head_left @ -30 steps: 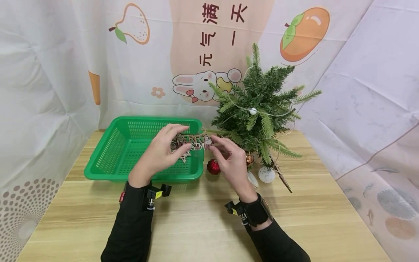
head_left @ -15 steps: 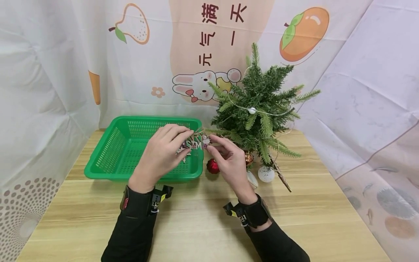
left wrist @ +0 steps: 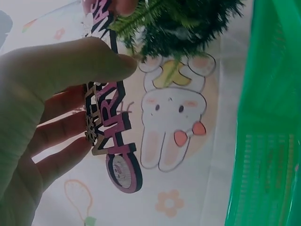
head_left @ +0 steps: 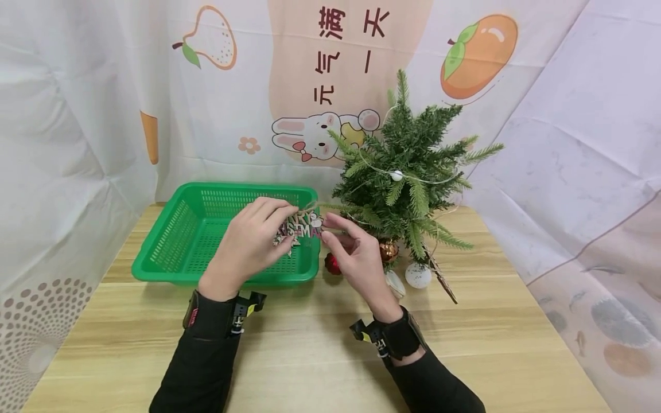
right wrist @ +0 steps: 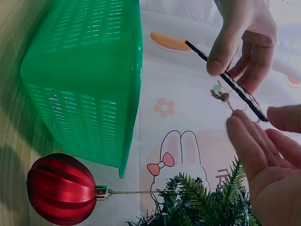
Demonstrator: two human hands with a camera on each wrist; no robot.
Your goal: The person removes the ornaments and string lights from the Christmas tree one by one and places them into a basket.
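Observation:
A cut-out "Merry Christmas" sign (head_left: 303,231) with a snowman at one end is held up over the right part of the green basket (head_left: 227,277). My left hand (head_left: 248,244) grips it, thumb on one face and fingers behind, as the left wrist view shows. A ring with a pale disc ends the lettering (left wrist: 117,127) there. My right hand (head_left: 358,261) is at the sign's other end, thumb and fingers apart on either side of the tip. In the right wrist view the sign (right wrist: 235,89) appears edge-on, and a thin string loop (right wrist: 230,102) hangs beside the right fingertips.
To the right stands a small Christmas tree (head_left: 408,166) strung with a white wire. Around its foot are a red bauble (head_left: 333,264), a copper bauble (head_left: 388,251) and a white bauble (head_left: 418,275). A printed curtain (head_left: 217,126) hangs behind the wooden table (head_left: 310,355).
The left hand first tilted the sign and closed round it, then drew slightly left with it. The right fingers came together on the snowman end and have since parted a little.

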